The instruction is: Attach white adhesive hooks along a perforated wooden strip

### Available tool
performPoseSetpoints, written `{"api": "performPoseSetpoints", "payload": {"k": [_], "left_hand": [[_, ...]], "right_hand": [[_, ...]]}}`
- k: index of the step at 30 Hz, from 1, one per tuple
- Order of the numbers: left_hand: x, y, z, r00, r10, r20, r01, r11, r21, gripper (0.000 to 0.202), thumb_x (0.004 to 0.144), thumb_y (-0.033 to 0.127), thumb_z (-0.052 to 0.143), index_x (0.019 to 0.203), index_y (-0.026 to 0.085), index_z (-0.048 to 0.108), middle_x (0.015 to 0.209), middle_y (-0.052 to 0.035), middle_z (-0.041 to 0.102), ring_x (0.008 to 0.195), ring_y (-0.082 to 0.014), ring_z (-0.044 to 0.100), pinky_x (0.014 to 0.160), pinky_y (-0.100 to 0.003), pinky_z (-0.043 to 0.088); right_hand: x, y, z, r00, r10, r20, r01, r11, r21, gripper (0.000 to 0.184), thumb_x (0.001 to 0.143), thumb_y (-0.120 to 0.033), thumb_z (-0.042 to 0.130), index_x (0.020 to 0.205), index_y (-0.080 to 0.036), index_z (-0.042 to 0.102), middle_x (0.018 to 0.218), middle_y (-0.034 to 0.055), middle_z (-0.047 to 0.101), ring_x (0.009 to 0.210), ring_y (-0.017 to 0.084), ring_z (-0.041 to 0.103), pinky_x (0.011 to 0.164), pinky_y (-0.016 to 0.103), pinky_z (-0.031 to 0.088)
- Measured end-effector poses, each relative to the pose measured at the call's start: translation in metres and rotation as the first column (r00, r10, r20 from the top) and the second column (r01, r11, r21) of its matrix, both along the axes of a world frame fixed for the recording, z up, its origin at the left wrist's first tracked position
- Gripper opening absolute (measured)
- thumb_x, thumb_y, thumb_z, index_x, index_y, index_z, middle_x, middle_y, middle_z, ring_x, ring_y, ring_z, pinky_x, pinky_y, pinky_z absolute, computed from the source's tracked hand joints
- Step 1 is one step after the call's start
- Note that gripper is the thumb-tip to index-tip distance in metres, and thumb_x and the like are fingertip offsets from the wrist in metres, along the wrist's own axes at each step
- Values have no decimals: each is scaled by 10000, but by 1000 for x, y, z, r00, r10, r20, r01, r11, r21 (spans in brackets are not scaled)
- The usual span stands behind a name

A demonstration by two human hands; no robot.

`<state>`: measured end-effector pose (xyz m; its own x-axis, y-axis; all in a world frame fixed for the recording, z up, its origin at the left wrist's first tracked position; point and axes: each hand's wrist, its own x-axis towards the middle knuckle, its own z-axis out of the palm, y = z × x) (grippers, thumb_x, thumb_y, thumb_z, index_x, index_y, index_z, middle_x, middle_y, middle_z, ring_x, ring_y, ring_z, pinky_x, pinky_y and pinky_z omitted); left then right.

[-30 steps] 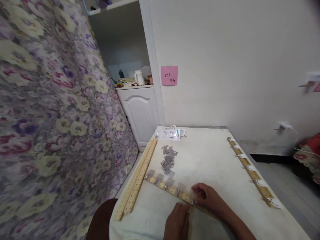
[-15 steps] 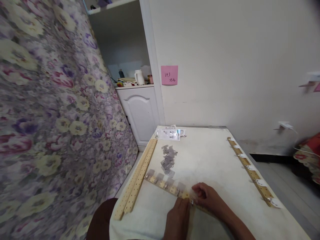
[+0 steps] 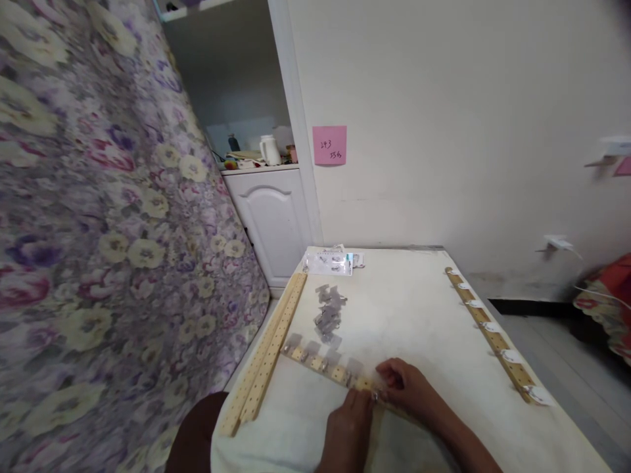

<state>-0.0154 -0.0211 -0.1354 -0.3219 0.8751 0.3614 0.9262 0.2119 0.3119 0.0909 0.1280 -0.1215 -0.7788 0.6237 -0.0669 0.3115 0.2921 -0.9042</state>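
A narrow wooden strip with holes point(image 3: 339, 374) lies slanted across the near part of the table, with several small metal clips with clear plastic tabs point(image 3: 320, 363) along it. My left hand point(image 3: 346, 427) is closed on the strip's near edge, fingertips beside a metal clip point(image 3: 375, 397). My right hand point(image 3: 407, 389) is closed at that same clip from the other side, thumb and fingers bent together around what looks like its clear tab. The fingers partly cover this clip. Beyond the strip lies a loose pile of similar clips point(image 3: 328, 315).
Two bare perforated wooden strips point(image 3: 263, 355) lie along the table's left edge. Another strip point(image 3: 493, 338) with white round tags runs along the right edge. Clear packets point(image 3: 328, 263) rest at the far left corner. A floral curtain point(image 3: 108, 249) hangs at left.
The view has shifted slightly, so everything sits a little further left. Both hands stay at the same clip on the strip, with hardly any movement of the fingers.
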Motion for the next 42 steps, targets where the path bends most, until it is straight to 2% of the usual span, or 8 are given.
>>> {"api": "performPoseSetpoints", "payload": {"k": [12,28,42], "left_hand": [[1,1,3,996,17,90,-22,999,48,221,907,248,367,910,259,588,798,-4,649,679,-112,628,621,-174,481],[0,1,1,991,29,128,-28,1000,-10,213,900,220,372,878,247,582,805,-8,641,692,-121,628,620,-191,462],[1,2,9,983,41,178,-35,999,-36,242,909,263,351,887,239,591,817,-9,658,699,-132,634,617,-205,467]], "right_hand": [[-1,-1,1,1000,-7,19,6,999,47,338,574,-122,586,904,-183,628,753,5,595,702,143,541,643,242,428],[-1,-2,2,1000,-18,3,17,999,43,315,574,-119,574,882,-172,616,740,-1,571,694,140,537,634,240,423],[-2,-1,-5,1000,-16,-13,17,998,65,332,583,-127,577,909,-180,617,752,4,581,699,146,540,644,254,432]]}}
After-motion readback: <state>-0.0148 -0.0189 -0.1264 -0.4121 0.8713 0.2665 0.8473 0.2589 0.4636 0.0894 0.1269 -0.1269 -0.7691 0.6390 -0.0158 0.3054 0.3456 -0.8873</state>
